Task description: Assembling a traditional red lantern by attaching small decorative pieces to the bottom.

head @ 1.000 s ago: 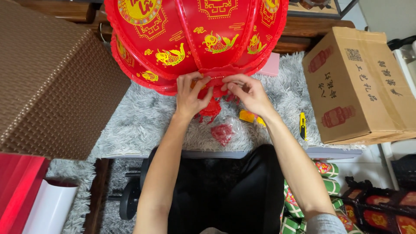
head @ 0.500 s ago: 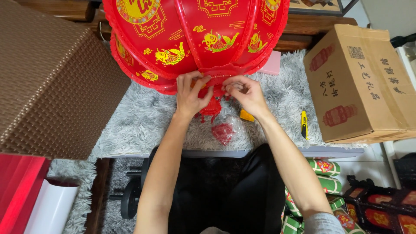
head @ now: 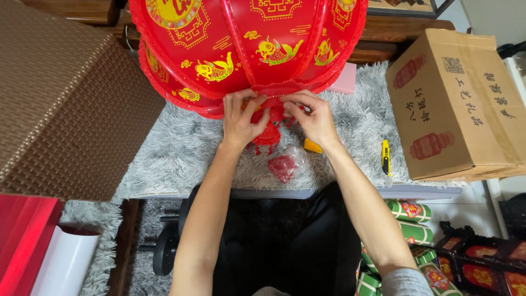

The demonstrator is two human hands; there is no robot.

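A big red lantern (head: 241, 44) with yellow fish and emblem prints fills the top of the view, above a grey shaggy cover (head: 181, 148). My left hand (head: 241, 118) and my right hand (head: 309, 118) both pinch the lantern's lower rim at its bottom centre. A small red knot ornament (head: 267, 134) hangs between my two hands. Below them on the cover lies a clear bag with red pieces (head: 283, 166). A small yellow object (head: 312, 146) sits by my right wrist.
A brown cardboard box (head: 457, 104) stands at the right, with a yellow utility knife (head: 386, 157) beside it. A brown woven panel (head: 60, 104) leans at the left. Red board and a white roll (head: 60, 263) lie lower left; green and red packages (head: 416, 219) lower right.
My hands have stayed at the lantern's bottom rim, the fingers shifting slightly. The view has drifted a little.
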